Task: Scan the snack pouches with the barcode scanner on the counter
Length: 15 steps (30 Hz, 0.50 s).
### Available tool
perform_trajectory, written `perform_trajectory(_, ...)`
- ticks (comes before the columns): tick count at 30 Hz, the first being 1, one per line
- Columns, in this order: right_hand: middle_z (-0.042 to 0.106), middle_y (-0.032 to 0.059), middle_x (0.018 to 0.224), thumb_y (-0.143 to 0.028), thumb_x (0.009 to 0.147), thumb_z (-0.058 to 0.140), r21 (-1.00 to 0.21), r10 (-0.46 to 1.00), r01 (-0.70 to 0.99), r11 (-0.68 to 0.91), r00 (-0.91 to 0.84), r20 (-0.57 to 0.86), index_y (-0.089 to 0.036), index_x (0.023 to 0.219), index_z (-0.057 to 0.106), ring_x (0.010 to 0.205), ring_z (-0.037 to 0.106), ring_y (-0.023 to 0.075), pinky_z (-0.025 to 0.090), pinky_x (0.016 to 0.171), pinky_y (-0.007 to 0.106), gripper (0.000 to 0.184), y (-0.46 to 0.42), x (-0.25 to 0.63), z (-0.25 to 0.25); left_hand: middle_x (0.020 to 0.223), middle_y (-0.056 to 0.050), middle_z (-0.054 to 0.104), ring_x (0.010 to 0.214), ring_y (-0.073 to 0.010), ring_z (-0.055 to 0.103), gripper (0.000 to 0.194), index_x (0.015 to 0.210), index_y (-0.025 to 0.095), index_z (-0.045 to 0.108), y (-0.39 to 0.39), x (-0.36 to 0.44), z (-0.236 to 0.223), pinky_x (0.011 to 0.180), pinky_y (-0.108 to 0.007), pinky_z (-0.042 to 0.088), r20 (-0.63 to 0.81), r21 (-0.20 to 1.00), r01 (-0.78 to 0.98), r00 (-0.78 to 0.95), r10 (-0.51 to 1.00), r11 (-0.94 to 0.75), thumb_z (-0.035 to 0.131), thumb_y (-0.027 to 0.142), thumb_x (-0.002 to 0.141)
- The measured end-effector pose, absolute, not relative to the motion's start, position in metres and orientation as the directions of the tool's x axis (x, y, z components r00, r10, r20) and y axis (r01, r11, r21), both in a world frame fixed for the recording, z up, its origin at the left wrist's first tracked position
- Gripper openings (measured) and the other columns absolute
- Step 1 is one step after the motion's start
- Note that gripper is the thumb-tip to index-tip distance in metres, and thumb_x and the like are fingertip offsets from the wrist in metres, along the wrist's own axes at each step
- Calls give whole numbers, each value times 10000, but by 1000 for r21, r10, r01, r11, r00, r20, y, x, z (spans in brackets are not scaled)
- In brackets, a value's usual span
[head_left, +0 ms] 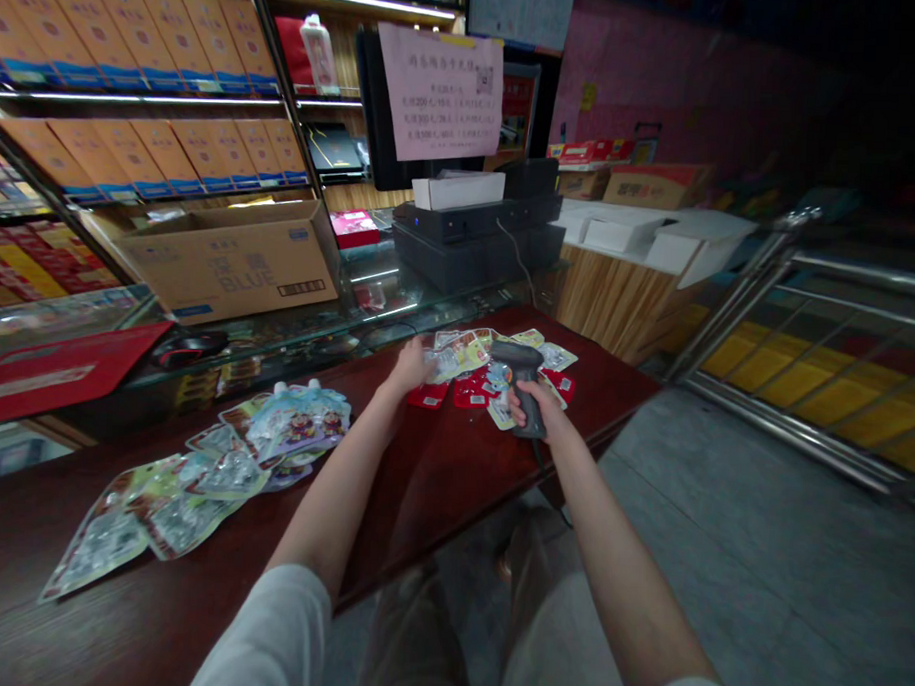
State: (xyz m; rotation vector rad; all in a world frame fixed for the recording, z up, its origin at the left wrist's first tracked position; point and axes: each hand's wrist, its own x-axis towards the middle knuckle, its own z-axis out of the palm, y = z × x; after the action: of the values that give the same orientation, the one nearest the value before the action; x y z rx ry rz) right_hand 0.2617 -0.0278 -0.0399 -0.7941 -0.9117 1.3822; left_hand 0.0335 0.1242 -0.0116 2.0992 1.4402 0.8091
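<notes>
My right hand grips the handle of a dark grey barcode scanner, its head pointing down over a scatter of small snack packets on a dark red wooden counter. At the left edge of that scatter, my left hand rests on a pale packet, fingers around it. The packets are red, yellow and pale green. A second pile of larger clear and light blue pouches lies further left on the counter, away from both hands.
Behind the counter stand a glass display case, a cardboard box, a black register with a white box and shelves of orange cartons. A metal railing runs on the right over grey floor.
</notes>
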Motion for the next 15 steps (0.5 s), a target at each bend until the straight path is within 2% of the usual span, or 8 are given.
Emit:
perform_trajectory(2,534,-58,542,-399,735,723,-888,998,-457,47,-25,65,-222,763,437,363,420,69,336,338,195,338,-28,261,-39,1298,-225,638,1260,-343,584,587,1241,93,574,138,35,-22,1067,-442,429,157,757,607,190,969,-242,731,181,682)
perform_trajectory(4,534,-62,539,-397,734,715,-889,998,-457,36,-26,54,-222,791,452,357,416,71,331,336,195,321,-28,261,-39,1216,-201,685,1186,-346,631,538,1147,124,610,145,33,-33,1020,-437,459,136,799,567,154,979,-200,770,202,640)
perform_trajectory(7,521,-70,525,-398,725,711,-888,999,-460,13,-27,29,-221,819,462,343,407,73,324,330,198,319,-27,262,-37,981,-101,729,1015,-286,683,390,953,178,623,150,27,-49,933,-396,506,135,849,497,124,983,-179,795,212,605)
perform_trajectory(10,524,-70,528,-394,715,716,-887,1000,-461,13,-18,24,-225,819,451,339,406,73,325,328,198,331,-27,262,-35,767,-4,647,837,-211,665,300,816,196,559,152,19,-57,832,-357,542,137,909,387,79,987,-157,779,201,612)
perform_trajectory(12,530,-69,534,-394,717,717,-887,999,-461,25,-11,34,-228,812,440,344,411,72,329,331,195,336,-28,261,-34,735,22,597,776,-175,640,269,808,198,516,152,14,-58,769,-335,560,132,946,291,48,990,-141,742,218,664)
perform_trajectory(15,528,-71,538,-392,730,711,-890,999,-455,40,-11,51,-226,808,440,346,412,68,328,337,190,327,-30,260,-33,812,12,597,756,-141,638,263,873,202,460,150,9,-58,707,-316,584,106,985,133,12,994,-107,686,255,749)
